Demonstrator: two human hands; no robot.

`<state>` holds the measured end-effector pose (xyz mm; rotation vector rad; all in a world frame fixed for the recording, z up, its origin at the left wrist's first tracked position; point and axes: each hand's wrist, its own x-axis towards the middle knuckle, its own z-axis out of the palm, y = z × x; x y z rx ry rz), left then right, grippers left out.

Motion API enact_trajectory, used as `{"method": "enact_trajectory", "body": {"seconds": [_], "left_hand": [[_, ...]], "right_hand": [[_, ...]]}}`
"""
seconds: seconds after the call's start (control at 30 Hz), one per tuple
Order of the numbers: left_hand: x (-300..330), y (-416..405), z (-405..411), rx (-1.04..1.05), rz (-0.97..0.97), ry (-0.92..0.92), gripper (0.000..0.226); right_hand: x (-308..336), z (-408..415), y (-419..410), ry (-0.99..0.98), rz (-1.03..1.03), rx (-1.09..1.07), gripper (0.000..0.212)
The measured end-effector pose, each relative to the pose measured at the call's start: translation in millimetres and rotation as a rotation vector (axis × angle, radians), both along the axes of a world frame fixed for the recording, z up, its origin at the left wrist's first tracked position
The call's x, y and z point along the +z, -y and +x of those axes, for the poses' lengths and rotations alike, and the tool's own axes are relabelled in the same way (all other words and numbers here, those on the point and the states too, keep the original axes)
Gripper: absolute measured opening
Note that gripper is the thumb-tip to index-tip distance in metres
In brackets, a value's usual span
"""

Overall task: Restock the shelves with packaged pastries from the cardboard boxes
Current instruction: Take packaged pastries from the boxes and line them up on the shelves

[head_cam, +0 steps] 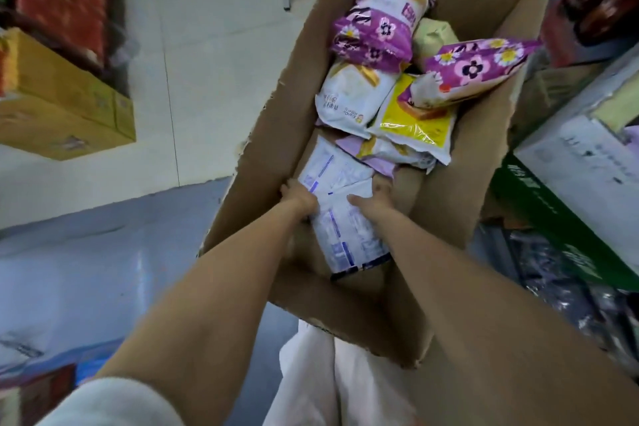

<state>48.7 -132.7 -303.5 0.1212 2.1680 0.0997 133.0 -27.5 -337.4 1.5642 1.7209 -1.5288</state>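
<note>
An open cardboard box (456, 204) stands on the floor in front of me, holding several packaged pastries. Purple flower-print packs (373, 38), a yellow pack (415, 124) and a white pack (349, 97) lie in its far half. Both my arms reach down into the near half. My left hand (299, 199) grips the left edge of a white pack with blue print (345, 232). My right hand (373, 202) grips the same pack on its right side, fingers curled over its top. Another white and blue pack (328, 168) lies just beyond it.
Yellow cartons (62, 104) and red packaged goods (58, 0) stand at the left across a white tiled floor. Shelving with a green crate (560, 225), white boxes and dark bottles (601, 3) lines the right. White cloth (311, 384) hangs below the box.
</note>
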Motion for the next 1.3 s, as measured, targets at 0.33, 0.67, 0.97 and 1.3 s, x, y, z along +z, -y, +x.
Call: {"method": "enact_trajectory", "body": {"seconds": [0.33,0.67,0.97,1.3], "left_hand": [[7.3,1.7,-2.3,-0.16,-0.025,-0.103,0.035],[171.7,-4.4,6.1,-0.15,0.449,-0.403,0.032],[337.0,-51.7,53.6,-0.637,1.165,-0.878,0.018],[453.0,-136.9,240.3,-1.288,1.628,-1.05,0.018]], "right_hand": [[36.3,-10.3,5.3,-0.146,0.265,-0.105,0.034],[196.3,29.0,-8.7,-0.504,0.252,-0.376,0.019],[372.3,79.5,-34.0,-0.9,0.464,-0.728,0.033],[487.1,279.9,-74.8,-0.996,0.466,-1.093,0.03]]}}
